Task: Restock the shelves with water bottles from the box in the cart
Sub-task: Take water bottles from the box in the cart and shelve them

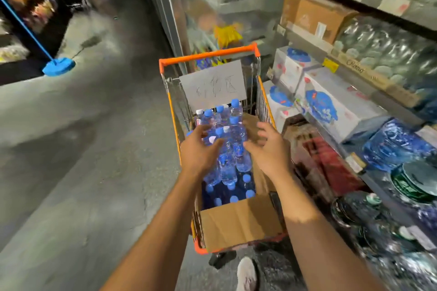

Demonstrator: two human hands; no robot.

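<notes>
An orange-rimmed shopping cart point(208, 55) stands in the aisle with an open cardboard box point(238, 224) inside it. Several clear water bottles point(228, 156) with blue caps fill the box, some standing and some piled on top. My left hand point(197, 149) hovers over the left side of the pile with fingers spread. My right hand point(266, 146) is over the right side, fingers loosely spread, holding nothing. Shelves point(354, 92) run along the right of the cart.
The right-hand shelves hold white and blue boxes point(331, 106), a brown carton point(314, 14), glassware and plates point(411, 182). A paper sign point(212, 85) hangs at the cart's far end. A blue mop point(58, 67) leans at the left. My shoe point(247, 274) is below the cart.
</notes>
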